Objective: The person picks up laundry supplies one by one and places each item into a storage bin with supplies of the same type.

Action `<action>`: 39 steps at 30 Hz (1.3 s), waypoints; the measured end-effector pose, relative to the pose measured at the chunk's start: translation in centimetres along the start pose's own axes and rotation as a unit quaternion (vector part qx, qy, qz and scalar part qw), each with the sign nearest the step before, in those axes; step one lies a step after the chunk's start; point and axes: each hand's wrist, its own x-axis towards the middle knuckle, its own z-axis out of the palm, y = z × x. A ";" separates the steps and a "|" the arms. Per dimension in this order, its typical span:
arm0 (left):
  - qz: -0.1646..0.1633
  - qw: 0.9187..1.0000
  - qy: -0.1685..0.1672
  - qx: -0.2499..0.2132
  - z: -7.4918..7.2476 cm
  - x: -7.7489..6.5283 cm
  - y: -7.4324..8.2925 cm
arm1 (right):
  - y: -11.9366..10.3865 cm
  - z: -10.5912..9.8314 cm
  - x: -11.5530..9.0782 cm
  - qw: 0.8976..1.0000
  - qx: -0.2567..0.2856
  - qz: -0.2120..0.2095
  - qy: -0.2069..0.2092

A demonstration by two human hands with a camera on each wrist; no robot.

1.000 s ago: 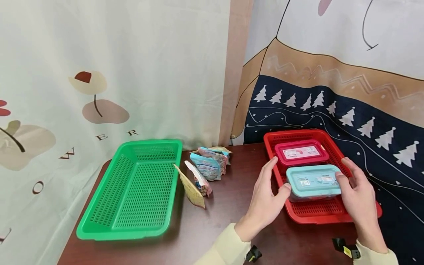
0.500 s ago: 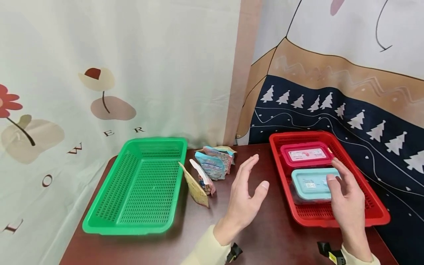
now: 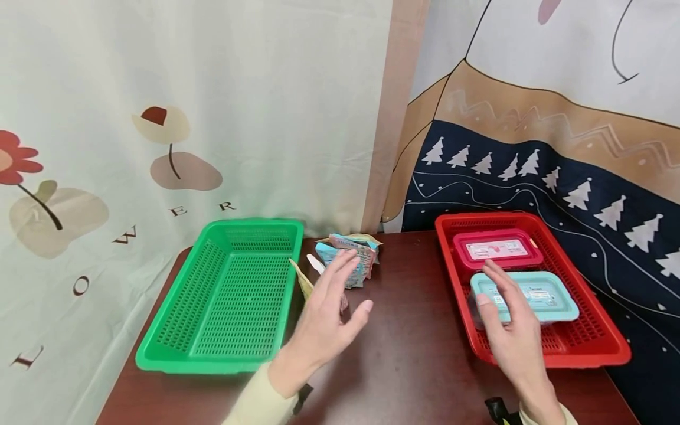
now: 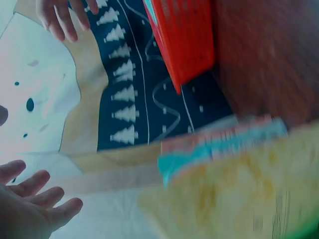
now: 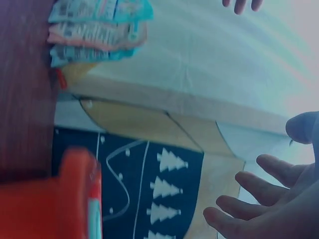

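Note:
My left hand hovers with fingers extended over the table beside the green basket, partly hiding a group of standing snack packets. Of these, a yellow packet is closest to the basket, with blue and pink packets behind. In the left wrist view the yellow packet looms large, apart from the fingers. My right hand, fingers extended and holding nothing, overlaps the red basket in the head view. Inside that basket lie a teal-lidded box and a magenta-lidded box.
A green perforated basket stands at the left of the brown table. Printed curtains hang right behind the table and along its right side.
Both hands have left the teal-lidded box and moved left, the left hand as far as the packets. The teal-lidded box now sits in the red basket without a hand on it.

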 end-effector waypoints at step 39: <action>-0.033 0.921 -0.322 0.218 -8.5 0.4 -9.9 | -5.4 16.4 -2.7 0.971 0.012 -0.195 -0.136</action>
